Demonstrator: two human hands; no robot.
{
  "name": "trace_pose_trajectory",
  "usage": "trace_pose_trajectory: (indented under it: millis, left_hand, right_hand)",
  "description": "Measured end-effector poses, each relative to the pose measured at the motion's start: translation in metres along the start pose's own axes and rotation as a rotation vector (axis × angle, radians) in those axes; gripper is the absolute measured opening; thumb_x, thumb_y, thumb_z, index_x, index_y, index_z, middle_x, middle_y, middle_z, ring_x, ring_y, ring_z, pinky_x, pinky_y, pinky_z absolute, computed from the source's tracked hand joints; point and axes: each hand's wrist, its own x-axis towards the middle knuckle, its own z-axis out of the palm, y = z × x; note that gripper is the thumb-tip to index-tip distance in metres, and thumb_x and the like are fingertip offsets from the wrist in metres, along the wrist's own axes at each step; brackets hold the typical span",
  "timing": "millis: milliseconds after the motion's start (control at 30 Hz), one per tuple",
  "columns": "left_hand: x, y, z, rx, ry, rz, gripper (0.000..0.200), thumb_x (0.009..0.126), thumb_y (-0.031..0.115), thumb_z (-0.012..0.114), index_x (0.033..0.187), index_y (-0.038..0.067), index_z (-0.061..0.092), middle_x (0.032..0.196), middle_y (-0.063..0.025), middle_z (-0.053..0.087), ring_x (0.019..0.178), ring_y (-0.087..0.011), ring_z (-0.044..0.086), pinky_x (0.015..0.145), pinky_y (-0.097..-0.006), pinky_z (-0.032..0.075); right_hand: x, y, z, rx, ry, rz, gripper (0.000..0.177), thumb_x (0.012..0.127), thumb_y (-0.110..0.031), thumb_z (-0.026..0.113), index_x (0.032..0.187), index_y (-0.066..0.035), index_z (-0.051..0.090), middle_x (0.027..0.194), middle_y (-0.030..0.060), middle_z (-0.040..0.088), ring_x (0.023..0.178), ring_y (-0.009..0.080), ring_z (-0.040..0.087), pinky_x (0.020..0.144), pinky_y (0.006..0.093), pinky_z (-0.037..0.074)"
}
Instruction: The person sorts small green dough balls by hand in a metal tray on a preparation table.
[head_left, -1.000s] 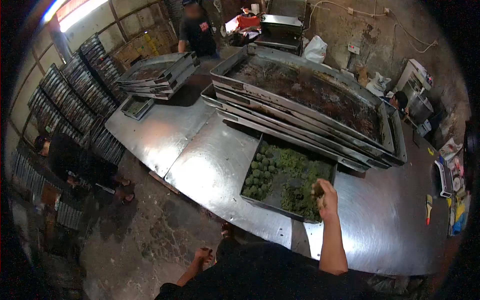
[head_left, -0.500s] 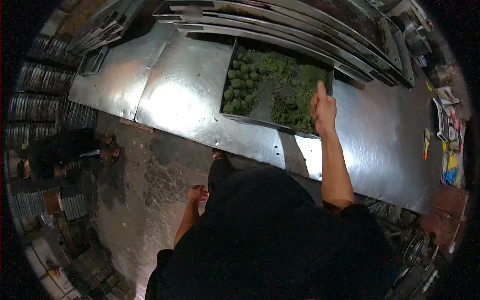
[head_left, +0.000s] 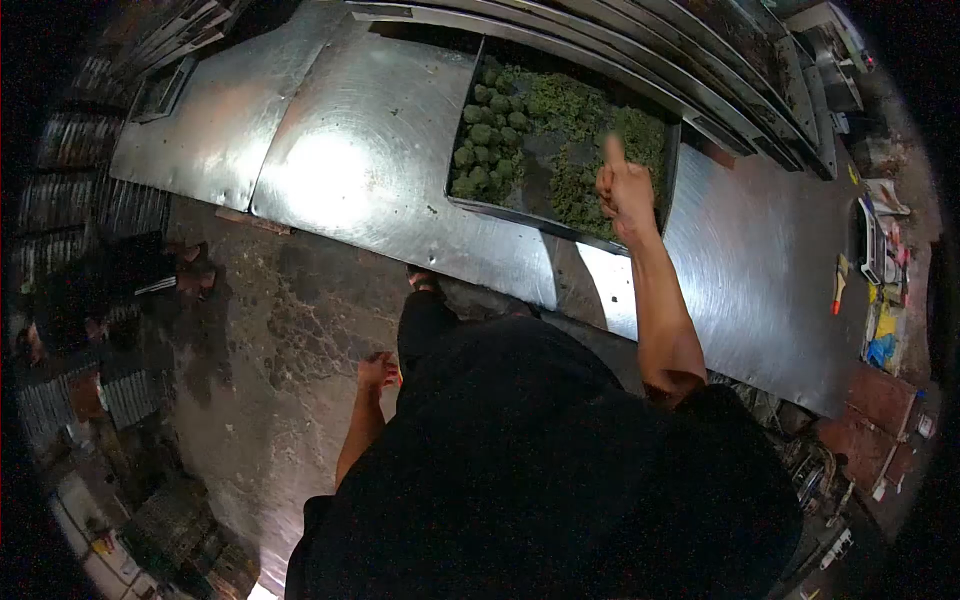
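Note:
A shallow dark tray rests on the metal table. Round green balls are clustered at its left, and loose green crumbly material covers much of the rest. Over the tray's right part is my right hand, index finger stretched out and the others curled, with nothing visible in it. Whether the fingertip touches the material cannot be made out. Low at my side, my left hand has bent fingers around something small, partly red and yellow, mostly hidden.
Long metal trays or rails stand along the table's back. The metal table has its front edge before me. A brush with an orange handle lies at the right. Another person's hand shows at the left, above the floor.
My right hand has moved left over the tray, away from its right wall. The view has shifted slightly, and my left hand has turned a little.

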Motion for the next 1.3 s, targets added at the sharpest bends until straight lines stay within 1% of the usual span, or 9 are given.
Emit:
trace_pose_trajectory:
  millis: [133,267,367,433,600,767,1133,1267,1300]
  left_hand:
    - [-0.010,0.001,0.000,-0.077,-0.001,0.085,0.025,0.088,0.024,0.057,0.104,0.005,0.063,0.072,-0.0076,0.064,0.057,-0.0168,0.059,0.048,-0.0314,0.046]
    - [0.010,-0.004,-0.018,-0.152,-0.068,-0.126,0.026,0.087,0.023,0.057,0.108,0.007,0.061,0.072,-0.0079,0.063,0.058,-0.0171,0.059,0.049,-0.0301,0.046]
    - [0.005,-0.008,-0.018,-0.150,-0.058,-0.113,0.027,0.087,0.023,0.057,0.109,0.008,0.060,0.071,-0.0078,0.063,0.057,-0.0169,0.058,0.048,-0.0296,0.045]
    - [-0.013,-0.010,-0.013,-0.077,0.030,-0.068,0.027,0.087,0.022,0.057,0.110,0.008,0.059,0.071,-0.0077,0.062,0.057,-0.0169,0.058,0.047,-0.0295,0.044]
    - [0.016,-0.020,-0.041,-0.303,-0.168,-0.132,0.029,0.089,0.027,0.053,0.111,0.009,0.059,0.074,-0.0079,0.063,0.060,-0.0182,0.059,0.047,-0.0307,0.044]
    - [-0.012,-0.017,-0.016,-0.081,0.033,-0.085,0.029,0.090,0.027,0.051,0.112,0.009,0.058,0.078,-0.0085,0.064,0.061,-0.0188,0.059,0.048,-0.0314,0.045]
    - [-0.011,0.008,0.017,0.181,0.126,-0.130,0.023,0.091,0.023,0.048,0.103,0.006,0.060,0.076,-0.0085,0.065,0.057,-0.0189,0.060,0.050,-0.0340,0.049]
    - [-0.051,0.033,0.045,0.415,0.282,0.070,0.028,0.089,0.029,0.049,0.089,0.003,0.061,0.071,-0.0094,0.064,0.053,-0.0191,0.058,0.052,-0.0344,0.048]
    - [-0.003,-0.005,0.001,0.357,0.154,0.217,0.033,0.088,0.034,0.051,0.080,0.004,0.063,0.070,-0.0088,0.063,0.056,-0.0201,0.058,0.057,-0.0340,0.047]
  right_hand:
    - [0.009,-0.001,0.004,0.183,-0.158,-0.032,0.030,0.092,-0.037,0.054,0.096,-0.008,0.057,0.078,0.0064,0.062,0.060,0.0116,0.053,0.047,0.0224,0.036]
    - [0.039,0.011,0.016,0.313,-0.184,0.146,0.036,0.090,-0.042,0.055,0.093,-0.006,0.059,0.077,0.0069,0.061,0.059,0.0107,0.052,0.047,0.0234,0.035]
    - [0.064,0.011,0.040,0.078,-0.319,0.173,0.035,0.088,-0.040,0.057,0.078,-0.007,0.061,0.070,0.0073,0.061,0.054,0.0123,0.051,0.046,0.0266,0.037]
    - [0.069,0.007,0.075,-0.403,0.022,-0.239,0.042,0.085,-0.045,0.059,0.078,-0.004,0.065,0.068,0.0085,0.061,0.051,0.0153,0.050,0.048,0.0291,0.040]
    - [0.052,0.003,0.101,-0.837,-0.094,-0.617,0.060,0.084,-0.044,0.058,0.128,-0.005,0.049,0.119,0.0231,0.055,0.107,0.0326,0.058,0.091,0.0422,0.044]
    - [0.107,0.035,0.008,-1.250,0.157,-0.652,0.063,0.087,-0.042,0.055,0.133,-0.001,0.041,0.136,0.0262,0.036,0.120,0.0404,0.044,0.099,0.0464,0.037]
    - [0.016,0.012,-0.050,-1.299,-0.955,-0.646,0.050,0.085,-0.016,0.059,0.133,-0.027,0.046,0.147,0.0128,0.024,0.134,0.0344,0.026,0.110,0.0440,0.027]
    - [0.040,0.031,-0.059,-1.465,-0.860,-0.968,0.039,0.088,-0.007,0.054,0.123,-0.024,0.058,0.146,0.0083,0.030,0.138,0.0273,0.021,0.108,0.0392,0.032]
    - [0.041,0.040,-0.056,-1.130,-0.750,-0.665,0.044,0.084,-0.002,0.054,0.122,-0.024,0.058,0.144,0.0080,0.034,0.137,0.0261,0.024,0.108,0.0383,0.034]
